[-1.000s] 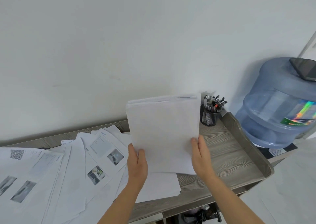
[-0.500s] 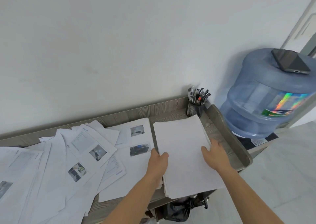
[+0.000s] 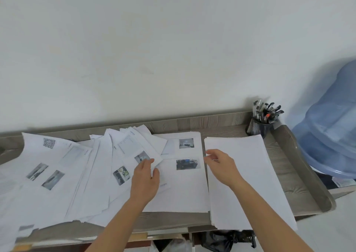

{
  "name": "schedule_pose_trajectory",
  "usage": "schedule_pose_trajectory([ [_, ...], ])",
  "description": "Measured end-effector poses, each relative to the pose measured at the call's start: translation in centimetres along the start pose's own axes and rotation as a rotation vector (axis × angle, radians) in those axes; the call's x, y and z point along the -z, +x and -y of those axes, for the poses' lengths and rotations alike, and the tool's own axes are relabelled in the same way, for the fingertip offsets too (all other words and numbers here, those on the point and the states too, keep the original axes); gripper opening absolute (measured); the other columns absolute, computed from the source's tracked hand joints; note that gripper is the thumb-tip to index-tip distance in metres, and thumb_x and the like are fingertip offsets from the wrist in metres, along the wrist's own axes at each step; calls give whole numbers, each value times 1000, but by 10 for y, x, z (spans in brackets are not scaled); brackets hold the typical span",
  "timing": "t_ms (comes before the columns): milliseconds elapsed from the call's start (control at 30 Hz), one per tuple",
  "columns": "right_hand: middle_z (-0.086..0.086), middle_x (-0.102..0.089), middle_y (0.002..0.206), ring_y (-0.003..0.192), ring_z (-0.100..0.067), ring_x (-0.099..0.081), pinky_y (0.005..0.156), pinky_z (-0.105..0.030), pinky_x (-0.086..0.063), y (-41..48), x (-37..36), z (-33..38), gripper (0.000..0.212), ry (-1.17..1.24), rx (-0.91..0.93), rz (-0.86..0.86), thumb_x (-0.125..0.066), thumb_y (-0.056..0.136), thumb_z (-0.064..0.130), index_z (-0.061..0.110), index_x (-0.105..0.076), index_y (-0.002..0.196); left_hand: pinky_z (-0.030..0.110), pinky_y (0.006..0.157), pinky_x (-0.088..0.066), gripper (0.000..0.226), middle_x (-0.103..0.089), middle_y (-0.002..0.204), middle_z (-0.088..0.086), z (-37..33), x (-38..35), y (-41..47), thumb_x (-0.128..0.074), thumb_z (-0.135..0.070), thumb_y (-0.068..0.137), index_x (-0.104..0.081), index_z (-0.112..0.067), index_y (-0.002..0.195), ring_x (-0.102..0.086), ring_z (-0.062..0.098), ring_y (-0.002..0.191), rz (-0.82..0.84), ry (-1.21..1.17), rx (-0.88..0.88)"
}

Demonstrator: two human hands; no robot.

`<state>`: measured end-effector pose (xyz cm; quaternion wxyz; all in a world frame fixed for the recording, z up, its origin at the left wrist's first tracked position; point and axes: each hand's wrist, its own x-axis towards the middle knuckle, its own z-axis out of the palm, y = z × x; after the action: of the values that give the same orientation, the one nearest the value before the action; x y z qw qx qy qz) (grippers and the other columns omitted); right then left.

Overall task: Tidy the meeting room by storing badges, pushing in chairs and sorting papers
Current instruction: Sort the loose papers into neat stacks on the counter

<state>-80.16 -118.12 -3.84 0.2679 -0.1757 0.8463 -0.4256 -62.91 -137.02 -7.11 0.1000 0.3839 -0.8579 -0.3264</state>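
Water jug (image 3: 331, 128) cropped at right — scattered sheets (image 3: 92, 174) illegibly blurred.

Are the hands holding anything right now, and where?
Left hand touches a loose printed sheet at its lower corner; a pinch cannot be told. Right hand holds nothing.

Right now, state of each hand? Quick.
Left hand: pinching the corner of a printed sheet.
Right hand: open, fingers loosely curled over the left edge of the blank stack, holding nothing.
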Motion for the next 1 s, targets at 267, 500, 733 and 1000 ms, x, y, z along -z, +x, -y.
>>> schedule_pose_trajectory([
  [267, -14, -51, 134, 122, -34, -46, 99, -37, -40, 16, -85, 23, 51, -512, -71, -43, -54, 97, 39, 11, -45, 138, 47, 121, -20, 47, -27, 160, 12, 101, 53, 9, -47, -29, 102, -41, -18, 147, -19, 30, 149, -35, 249, 77],
  [500, -17, -44, 140, 111, -30, -58, 86, -32, -47, 32, -128, 40, 68, -211, -129, -125, -68, 91, 35, 7, -39, 147, 53, 120, 3, 72, -8, 166, 10, 165, 90, 33, -48, -57, 95, -23, -27, 155, 3, 27, 153, -79, 303, 204],
  [733, -13, -38, 150, 135, -31, -41, 107, -43, -40, 23, -170, 48, 73, -320, -124, -143, -66, 92, 41, 11, -35, 151, 57, 118, 12, 83, 13, 165, 11, 193, 89, 37, -28, -72, 92, -5, -26, 158, 19, 30, 150, 32, 351, 262],
  [1000, -12, -42, 146, 132, -28, -43, 105, -40, -41, 7, -171, 51, 64, -274, -94, -128, -64, 94, 31, 12, -38, 149, 61, 116, 14, 72, 24, 162, 14, 152, 59, 21, -20, -57, 101, 7, -22, 158, 25, 35, 148, 169, 350, 208],
])
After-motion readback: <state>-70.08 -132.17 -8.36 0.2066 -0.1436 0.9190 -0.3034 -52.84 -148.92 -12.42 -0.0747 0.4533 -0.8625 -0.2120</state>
